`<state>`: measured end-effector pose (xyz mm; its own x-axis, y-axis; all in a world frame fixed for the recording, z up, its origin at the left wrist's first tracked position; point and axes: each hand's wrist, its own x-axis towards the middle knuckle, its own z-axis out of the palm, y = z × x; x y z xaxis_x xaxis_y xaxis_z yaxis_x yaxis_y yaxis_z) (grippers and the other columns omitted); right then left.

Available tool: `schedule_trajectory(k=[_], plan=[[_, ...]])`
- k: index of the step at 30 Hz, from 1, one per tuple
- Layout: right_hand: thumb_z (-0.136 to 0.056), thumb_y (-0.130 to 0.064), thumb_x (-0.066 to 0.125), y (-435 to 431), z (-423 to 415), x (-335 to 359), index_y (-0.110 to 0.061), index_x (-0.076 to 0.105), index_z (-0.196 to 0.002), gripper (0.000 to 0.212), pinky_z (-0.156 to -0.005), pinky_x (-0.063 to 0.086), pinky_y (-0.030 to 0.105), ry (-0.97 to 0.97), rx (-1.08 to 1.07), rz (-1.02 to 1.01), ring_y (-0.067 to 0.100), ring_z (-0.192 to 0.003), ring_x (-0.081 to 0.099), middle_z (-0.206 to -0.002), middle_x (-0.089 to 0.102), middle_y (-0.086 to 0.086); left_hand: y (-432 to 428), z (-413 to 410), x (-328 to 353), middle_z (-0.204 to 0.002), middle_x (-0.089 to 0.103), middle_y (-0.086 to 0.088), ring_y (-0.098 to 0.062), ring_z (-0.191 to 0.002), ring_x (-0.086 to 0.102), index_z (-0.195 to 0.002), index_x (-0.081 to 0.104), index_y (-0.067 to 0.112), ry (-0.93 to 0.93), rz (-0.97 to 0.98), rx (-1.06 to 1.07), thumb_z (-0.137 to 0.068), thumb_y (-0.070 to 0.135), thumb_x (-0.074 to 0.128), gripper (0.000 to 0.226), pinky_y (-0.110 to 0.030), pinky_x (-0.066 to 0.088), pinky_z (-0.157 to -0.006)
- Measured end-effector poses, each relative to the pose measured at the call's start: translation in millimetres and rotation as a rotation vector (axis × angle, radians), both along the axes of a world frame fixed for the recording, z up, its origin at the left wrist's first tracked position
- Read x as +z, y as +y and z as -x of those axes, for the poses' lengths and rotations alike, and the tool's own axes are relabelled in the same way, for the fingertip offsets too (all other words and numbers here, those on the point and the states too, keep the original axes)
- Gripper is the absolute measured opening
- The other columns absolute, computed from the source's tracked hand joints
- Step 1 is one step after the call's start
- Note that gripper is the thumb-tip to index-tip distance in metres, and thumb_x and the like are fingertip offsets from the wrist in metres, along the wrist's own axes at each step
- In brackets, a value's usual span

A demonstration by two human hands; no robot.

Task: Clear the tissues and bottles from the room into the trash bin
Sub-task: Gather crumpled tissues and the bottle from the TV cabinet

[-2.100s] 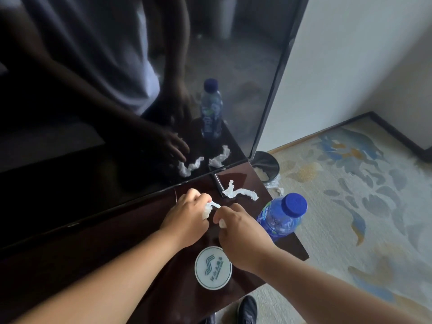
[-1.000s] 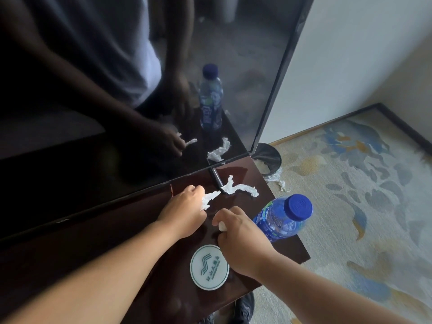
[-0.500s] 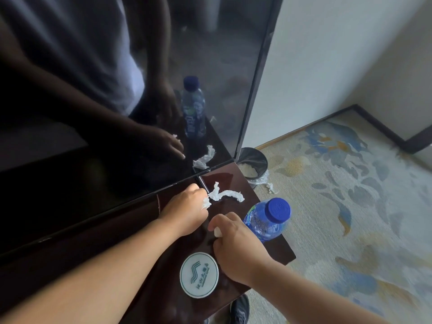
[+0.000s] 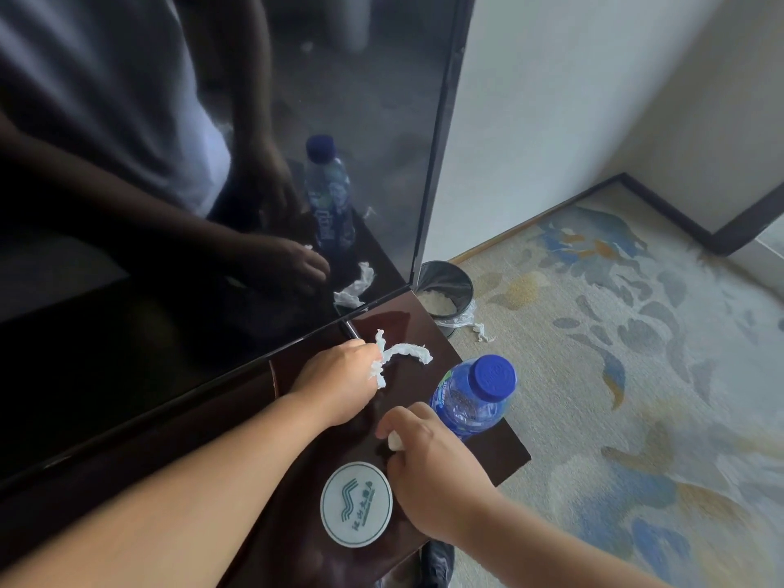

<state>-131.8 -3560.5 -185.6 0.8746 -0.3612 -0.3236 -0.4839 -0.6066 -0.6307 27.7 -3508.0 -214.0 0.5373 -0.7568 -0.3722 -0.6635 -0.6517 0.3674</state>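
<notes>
While both hands are curled around scraps of tissue, the clearing looks only partly done. The left hand (image 4: pixel 339 381) is closed on a crumpled white wad that pokes out by its fingertips, and those fingertips touch the near end of a twisted tissue strip (image 4: pixel 403 352) lying on the desk (image 4: pixel 500 456). The right hand (image 4: pixel 432 464), nearer the body, pinches a small white scrap (image 4: pixel 394 441) between thumb and fingers. Just below the right hand's knuckles lies a round coaster (image 4: pixel 356 505), no part of the job.

Right of both hands, just beside the right thumb, stands the bottle (image 4: pixel 473 396), untouched. Beyond the left hand and off the desk's far corner sits the bin (image 4: pixel 445 297) on the carpet (image 4: pixel 636 375). Something pale already lies inside it, so I judge a first load has gone in. A stray tissue bit (image 4: pixel 481 331) lies on the carpet just right of the bin. Left to do: the strip, the two held pieces, the bottle and that stray bit.

The tissues are thin, soft and wrung into ropy, ragged shapes. The bottle is clear ribbed plastic with a blue label and a ridged blue cap. The desk is dark, glossy wood. The bin is a dark cylinder lined with a crinkly clear bag. Above the left hand a black screen (image 4: pixel 127 333) mirrors the arms, bottle and tissue.
</notes>
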Motion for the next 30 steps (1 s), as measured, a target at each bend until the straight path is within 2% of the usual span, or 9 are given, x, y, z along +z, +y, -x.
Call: schedule_trajectory(k=[3, 9, 15, 19, 22, 24, 27, 28, 30], plan=[[-0.087, -0.01, 0.043, 0, 2, -1, -0.026, 0.054, -0.112, 0.031, -0.076, 0.045, 0.024, -0.011, -0.023, -0.003, 0.011, -0.087, 0.052, -0.104, 0.044, -0.009, -6, 4, -7, -0.13, 0.047, 0.004, -0.029, -0.103, 0.058, -0.121, 0.057, 0.024, 0.006, 0.011, -0.053, -0.09, 0.016, 0.044, 0.034, -0.04, 0.048, -0.084], [-0.088, -0.01, 0.043, -2, 7, -2, -0.025, 0.054, -0.114, 0.031, -0.08, 0.046, 0.027, -0.017, -0.043, -0.003, 0.013, -0.091, 0.054, -0.106, 0.046, -0.007, -11, 6, -21, -0.155, 0.024, 0.004, -0.028, -0.125, 0.051, -0.133, 0.05, 0.027, -0.008, -0.011, -0.175, -0.091, 0.016, 0.048, 0.044, -0.04, 0.044, -0.097], [-0.087, -0.009, 0.043, 0, 10, -4, -0.024, 0.054, -0.111, 0.031, -0.081, 0.048, 0.031, -0.009, -0.063, -0.011, 0.015, -0.092, 0.054, -0.104, 0.046, -0.007, -13, 2, -28, -0.16, 0.011, 0.004, -0.03, -0.129, 0.046, -0.141, 0.041, 0.03, 0.002, -0.123, -0.213, -0.093, 0.018, 0.05, 0.051, -0.041, 0.04, -0.103], [-0.088, -0.01, 0.043, 1, 11, -4, -0.025, 0.054, -0.112, 0.031, -0.081, 0.047, 0.029, -0.006, -0.069, -0.002, 0.014, -0.092, 0.054, -0.105, 0.046, -0.008, -11, 0, -36, -0.156, 0.016, 0.006, -0.03, -0.122, 0.052, -0.133, 0.044, 0.02, 0.015, -0.161, -0.241, -0.091, 0.017, 0.05, 0.043, -0.045, 0.044, -0.098], [-0.088, -0.01, 0.043, 2, 11, -2, -0.025, 0.054, -0.112, 0.03, -0.08, 0.047, 0.029, -0.005, -0.074, -0.001, 0.014, -0.093, 0.054, -0.106, 0.046, -0.007, -8, 2, -41, -0.156, 0.014, 0.009, -0.029, -0.123, 0.051, -0.133, 0.042, 0.019, 0.02, -0.185, -0.247, -0.091, 0.017, 0.05, 0.042, -0.045, 0.043, -0.098], [-0.089, -0.01, 0.043, 2, 11, -2, -0.024, 0.054, -0.113, 0.03, -0.081, 0.047, 0.029, -0.004, -0.069, -0.003, 0.015, -0.093, 0.054, -0.106, 0.046, -0.007, -6, 4, -42, -0.154, 0.02, 0.008, -0.028, -0.121, 0.053, -0.13, 0.044, 0.017, 0.018, -0.179, -0.247, -0.092, 0.016, 0.048, 0.039, -0.043, 0.044, -0.096], [-0.088, -0.011, 0.043, 3, 10, -1, -0.026, 0.054, -0.113, 0.031, -0.081, 0.047, 0.029, 0.015, -0.066, -0.007, 0.015, -0.094, 0.054, -0.107, 0.046, -0.007, -5, 4, -40, -0.152, 0.026, 0.003, -0.028, -0.122, 0.052, -0.117, 0.051, 0.013, 0.016, -0.128, -0.245, -0.092, 0.015, 0.046, 0.026, -0.041, 0.044, -0.093], [-0.088, -0.011, 0.043, 3, 10, -1, -0.026, 0.054, -0.113, 0.031, -0.081, 0.048, 0.029, 0.022, -0.067, -0.009, 0.015, -0.094, 0.055, -0.107, 0.046, -0.008, -4, 4, -37, -0.149, 0.031, 0.0, -0.028, -0.122, 0.051, -0.113, 0.053, 0.013, 0.007, -0.108, -0.239, -0.092, 0.016, 0.045, 0.022, -0.04, 0.044, -0.091], [-0.088, -0.011, 0.042, 3, 9, -1, -0.026, 0.053, -0.111, 0.03, -0.082, 0.049, 0.03, 0.027, -0.065, -0.005, 0.015, -0.094, 0.055, -0.107, 0.046, -0.007, -4, 4, -30, -0.126, 0.047, -0.005, -0.03, -0.112, 0.054, -0.103, 0.056, 0.012, -0.04, -0.077, -0.213, -0.092, 0.017, 0.044, 0.017, -0.036, 0.042, -0.079]])
